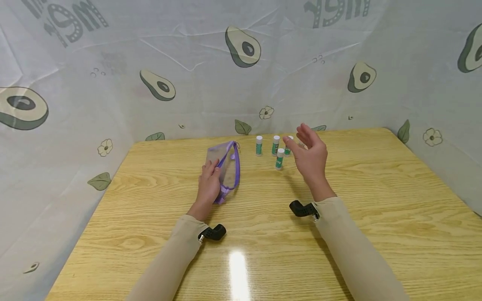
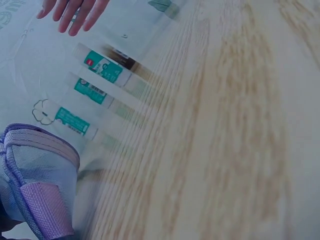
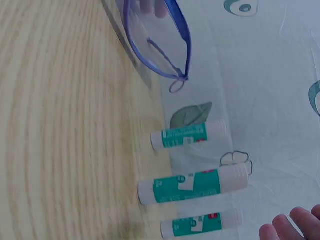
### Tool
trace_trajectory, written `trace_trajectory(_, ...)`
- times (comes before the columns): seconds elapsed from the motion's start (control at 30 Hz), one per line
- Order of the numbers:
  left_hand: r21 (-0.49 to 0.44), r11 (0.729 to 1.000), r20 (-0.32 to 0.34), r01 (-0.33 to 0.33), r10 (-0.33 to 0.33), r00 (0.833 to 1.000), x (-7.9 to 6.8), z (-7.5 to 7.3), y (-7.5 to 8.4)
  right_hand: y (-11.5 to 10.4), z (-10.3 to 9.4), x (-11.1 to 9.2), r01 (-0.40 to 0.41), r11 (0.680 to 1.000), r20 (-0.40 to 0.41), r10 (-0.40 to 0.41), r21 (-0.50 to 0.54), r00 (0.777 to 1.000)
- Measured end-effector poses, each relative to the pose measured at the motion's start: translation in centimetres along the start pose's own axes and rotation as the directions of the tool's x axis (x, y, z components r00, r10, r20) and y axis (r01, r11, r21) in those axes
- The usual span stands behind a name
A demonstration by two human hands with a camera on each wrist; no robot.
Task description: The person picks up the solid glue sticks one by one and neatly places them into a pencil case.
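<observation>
A mesh zip pouch (image 1: 229, 167) with purple trim stands on the table, its opening turned to the right. My left hand (image 1: 209, 182) holds it at its left side, the fingers against the mesh. In the right wrist view, fingertips show behind the pouch's purple edge (image 3: 182, 30). Several white-and-green glue sticks stand upright right of the pouch, among them a left one (image 1: 259, 146) and a nearer one (image 1: 280, 159). My right hand (image 1: 311, 156) is raised just right of them, fingers extended and thumb apart, with nothing in it. It partly covers the rightmost stick (image 1: 288, 147).
The wooden table (image 1: 263, 217) ends behind the glue sticks at a pale curtain (image 1: 203, 96) printed with avocados. Black wrist cameras sit on the left cuff (image 1: 214, 232) and right cuff (image 1: 301, 208).
</observation>
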State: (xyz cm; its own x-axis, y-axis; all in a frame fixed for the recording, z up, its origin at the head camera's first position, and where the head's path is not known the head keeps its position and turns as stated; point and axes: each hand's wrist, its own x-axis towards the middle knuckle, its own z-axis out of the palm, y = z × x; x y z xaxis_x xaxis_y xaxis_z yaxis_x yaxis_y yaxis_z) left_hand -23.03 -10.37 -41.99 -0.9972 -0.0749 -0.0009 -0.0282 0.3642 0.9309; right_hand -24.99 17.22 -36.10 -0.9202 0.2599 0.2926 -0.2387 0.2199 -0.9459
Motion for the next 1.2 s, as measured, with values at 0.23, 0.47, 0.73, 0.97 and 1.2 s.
trace_trajectory(0.23,-0.032,0.999,-0.009,0.009,-0.009,1.0,0.0,0.1,-0.3,0.5,0.3,-0.6,-0.072,0.997,-0.011,0.073,0.034,0.997)
trace_trajectory(0.47,-0.053,0.999,-0.003,0.008,-0.008,1.0,-0.1,0.0,-0.5,1.8,0.5,-1.2,-0.139,0.99,0.07,0.139,-0.012,0.988)
trace_trajectory(0.73,-0.051,0.999,-0.008,0.013,-0.014,1.0,-0.1,0.0,-0.3,2.7,0.6,-1.6,-0.167,0.981,0.091,0.176,-0.1,0.98)
trace_trajectory(0.97,-0.055,0.998,-0.009,0.017,-0.018,1.0,-0.3,0.1,0.0,3.2,0.7,-1.3,-0.185,0.975,0.113,0.199,-0.125,0.974)
trace_trajectory(1.2,-0.051,0.998,-0.004,0.021,-0.021,1.0,-0.4,-0.1,-0.1,3.2,0.9,-1.3,-0.231,0.961,0.149,0.253,-0.151,0.956)
